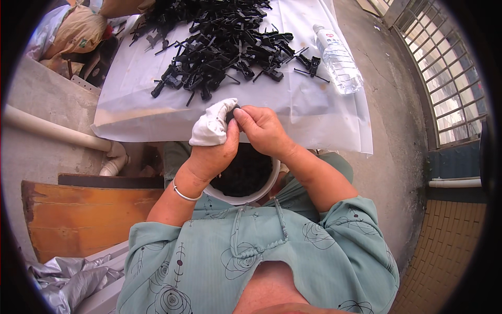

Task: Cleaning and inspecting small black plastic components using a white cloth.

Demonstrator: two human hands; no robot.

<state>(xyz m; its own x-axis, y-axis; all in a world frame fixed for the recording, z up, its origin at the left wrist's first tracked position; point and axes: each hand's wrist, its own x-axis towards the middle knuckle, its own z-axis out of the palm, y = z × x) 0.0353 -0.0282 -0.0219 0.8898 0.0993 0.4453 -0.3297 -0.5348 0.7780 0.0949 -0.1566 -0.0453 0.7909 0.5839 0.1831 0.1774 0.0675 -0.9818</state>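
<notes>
Both my hands meet just over the near edge of the table, above a white bucket (241, 200) between my knees. My left hand (217, 144) has white cloth (210, 125) over its fingers, perhaps part of a glove, and its thumb is bare. A small black piece (232, 114) sits between the two hands, mostly hidden by fingers. My right hand (265, 129) is closed, pinching this piece between thumb and curled fingers. Beyond them, a heap of black plastic parts (225, 52) with thin protruding stems spreads over the table. Dark pieces (241, 172) lie inside the bucket.
White plastic sheeting (314, 118) covers the table. A clear bottle (339, 60) lies at its right side. Sacks (78, 31) are piled at the far left. A brown wooden board (89, 217) and a pale pipe (57, 128) stand left; a barred window (444, 68) is right.
</notes>
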